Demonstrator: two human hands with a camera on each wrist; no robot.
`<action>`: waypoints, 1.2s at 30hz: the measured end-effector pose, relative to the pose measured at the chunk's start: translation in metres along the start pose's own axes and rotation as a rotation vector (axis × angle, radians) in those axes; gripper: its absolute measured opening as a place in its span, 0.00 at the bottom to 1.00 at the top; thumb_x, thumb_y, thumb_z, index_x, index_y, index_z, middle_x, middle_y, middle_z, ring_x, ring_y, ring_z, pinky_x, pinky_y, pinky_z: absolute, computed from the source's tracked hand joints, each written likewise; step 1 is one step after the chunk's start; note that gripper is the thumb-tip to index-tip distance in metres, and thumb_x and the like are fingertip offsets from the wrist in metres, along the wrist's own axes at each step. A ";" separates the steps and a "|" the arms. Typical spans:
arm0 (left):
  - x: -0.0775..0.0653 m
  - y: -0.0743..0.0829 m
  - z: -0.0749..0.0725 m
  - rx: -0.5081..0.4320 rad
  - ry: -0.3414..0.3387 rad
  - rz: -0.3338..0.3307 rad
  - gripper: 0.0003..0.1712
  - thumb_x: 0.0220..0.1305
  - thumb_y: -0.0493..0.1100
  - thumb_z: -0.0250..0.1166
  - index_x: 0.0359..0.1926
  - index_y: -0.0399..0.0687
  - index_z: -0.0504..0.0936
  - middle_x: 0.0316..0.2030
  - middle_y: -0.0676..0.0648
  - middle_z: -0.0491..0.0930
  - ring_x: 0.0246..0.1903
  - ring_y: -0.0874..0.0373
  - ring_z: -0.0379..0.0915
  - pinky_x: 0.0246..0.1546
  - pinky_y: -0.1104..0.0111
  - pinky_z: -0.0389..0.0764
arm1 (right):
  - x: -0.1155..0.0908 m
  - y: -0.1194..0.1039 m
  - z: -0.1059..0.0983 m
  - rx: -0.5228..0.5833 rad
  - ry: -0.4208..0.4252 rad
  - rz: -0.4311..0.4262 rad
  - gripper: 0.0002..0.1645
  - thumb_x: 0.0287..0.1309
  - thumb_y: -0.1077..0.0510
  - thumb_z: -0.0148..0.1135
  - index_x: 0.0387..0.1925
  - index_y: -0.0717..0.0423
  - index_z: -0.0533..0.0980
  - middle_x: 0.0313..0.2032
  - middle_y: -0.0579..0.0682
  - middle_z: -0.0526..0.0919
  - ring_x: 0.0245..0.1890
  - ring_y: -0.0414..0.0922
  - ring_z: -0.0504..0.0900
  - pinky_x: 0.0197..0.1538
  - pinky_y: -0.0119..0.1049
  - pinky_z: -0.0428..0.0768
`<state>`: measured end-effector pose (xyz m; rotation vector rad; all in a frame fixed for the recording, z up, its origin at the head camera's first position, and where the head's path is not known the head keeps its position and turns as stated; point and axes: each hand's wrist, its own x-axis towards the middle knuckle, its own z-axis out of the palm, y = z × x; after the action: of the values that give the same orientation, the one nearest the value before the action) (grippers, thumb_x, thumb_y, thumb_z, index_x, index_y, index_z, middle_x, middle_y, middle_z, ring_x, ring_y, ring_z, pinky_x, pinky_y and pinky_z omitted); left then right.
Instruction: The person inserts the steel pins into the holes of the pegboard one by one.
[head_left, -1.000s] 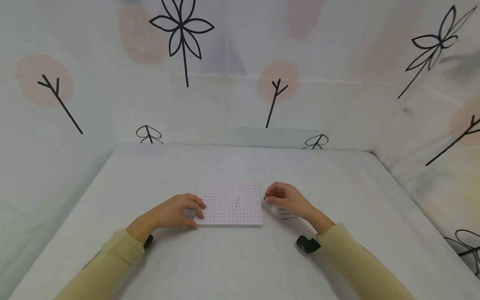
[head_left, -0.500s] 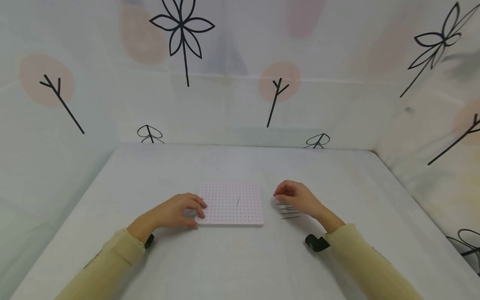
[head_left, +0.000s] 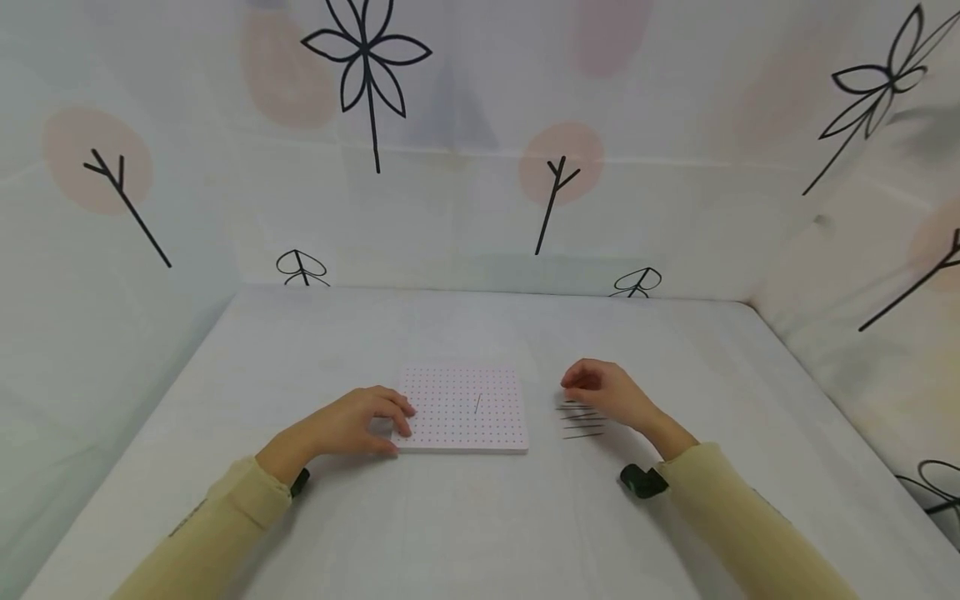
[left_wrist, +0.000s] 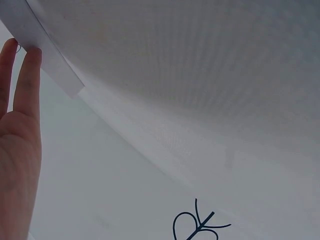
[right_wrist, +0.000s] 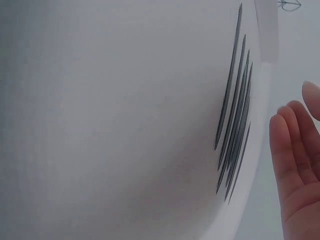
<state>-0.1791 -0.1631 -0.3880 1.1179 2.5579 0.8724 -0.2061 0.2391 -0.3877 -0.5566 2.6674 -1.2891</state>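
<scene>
A white board (head_left: 457,429) with a grid of small coloured dots lies mid-table. One thin dark stick (head_left: 477,403) stands up from it, right of centre. My left hand (head_left: 356,425) touches the board's left side, fingertips over its edge and thumb by the near corner. In the left wrist view, two straight fingers (left_wrist: 27,85) meet the board's side (left_wrist: 55,65). To the right of the board, my right hand (head_left: 611,392) hovers over several thin dark pointed sticks (head_left: 582,427). In the right wrist view these sticks (right_wrist: 234,110) lie side by side, apart from the bent fingers (right_wrist: 287,135), and nothing shows between fingers and thumb.
A white cloth covers the table (head_left: 480,525). Behind it rises a cloth backdrop (head_left: 450,208) printed with black line plants and pale pink blotches. A dark device (head_left: 642,482) sits at the right wrist, under the yellow sleeve (head_left: 742,508).
My right hand has moved right, away from the board's right edge to above the loose sticks, uncovering more of them. My left hand and the board have stayed in place.
</scene>
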 end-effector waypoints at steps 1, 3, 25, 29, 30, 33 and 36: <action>0.000 0.000 0.000 0.001 0.000 0.001 0.12 0.47 0.39 0.74 0.34 0.55 0.84 0.49 0.52 0.76 0.55 0.52 0.68 0.57 0.54 0.67 | 0.000 0.001 -0.001 -0.008 -0.002 -0.005 0.09 0.55 0.64 0.64 0.38 0.63 0.76 0.38 0.55 0.80 0.40 0.48 0.79 0.44 0.36 0.78; 0.000 -0.001 0.000 0.002 0.001 0.002 0.12 0.47 0.39 0.74 0.34 0.55 0.84 0.49 0.52 0.76 0.55 0.52 0.68 0.57 0.54 0.67 | 0.001 0.002 -0.002 -0.020 0.001 -0.008 0.09 0.53 0.64 0.65 0.38 0.62 0.77 0.38 0.54 0.80 0.39 0.47 0.79 0.43 0.35 0.78; 0.000 0.003 -0.001 0.002 0.003 0.016 0.11 0.47 0.39 0.74 0.34 0.53 0.84 0.49 0.51 0.77 0.54 0.52 0.68 0.57 0.55 0.66 | 0.015 0.018 -0.014 -0.208 -0.008 0.043 0.09 0.50 0.65 0.68 0.36 0.60 0.78 0.37 0.51 0.79 0.38 0.48 0.76 0.46 0.44 0.74; 0.000 0.004 -0.002 0.001 -0.004 0.002 0.11 0.47 0.39 0.74 0.34 0.53 0.84 0.49 0.51 0.77 0.54 0.52 0.68 0.57 0.55 0.67 | 0.017 0.023 -0.015 -0.223 -0.026 0.048 0.10 0.49 0.64 0.68 0.36 0.60 0.78 0.37 0.51 0.79 0.40 0.49 0.75 0.47 0.45 0.74; 0.000 0.004 -0.002 0.001 -0.004 -0.001 0.11 0.47 0.39 0.74 0.34 0.53 0.84 0.49 0.51 0.77 0.54 0.52 0.68 0.57 0.55 0.67 | 0.018 0.024 -0.016 -0.225 -0.036 0.048 0.10 0.50 0.64 0.68 0.36 0.60 0.78 0.37 0.51 0.79 0.40 0.49 0.75 0.47 0.45 0.73; 0.000 0.004 -0.002 0.005 -0.005 -0.003 0.11 0.47 0.39 0.74 0.34 0.53 0.84 0.49 0.51 0.77 0.54 0.52 0.68 0.57 0.55 0.67 | 0.020 0.026 -0.017 -0.233 -0.071 0.057 0.10 0.51 0.63 0.68 0.37 0.60 0.78 0.37 0.50 0.78 0.39 0.48 0.74 0.47 0.44 0.73; 0.000 0.004 -0.002 0.012 -0.005 -0.002 0.11 0.47 0.39 0.74 0.35 0.53 0.84 0.49 0.51 0.77 0.54 0.52 0.68 0.57 0.55 0.67 | 0.022 0.027 -0.018 -0.233 -0.110 0.073 0.09 0.53 0.61 0.66 0.37 0.60 0.78 0.35 0.49 0.77 0.37 0.47 0.72 0.43 0.42 0.72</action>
<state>-0.1774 -0.1617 -0.3840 1.1190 2.5632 0.8533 -0.2389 0.2595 -0.3964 -0.5336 2.7343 -0.9080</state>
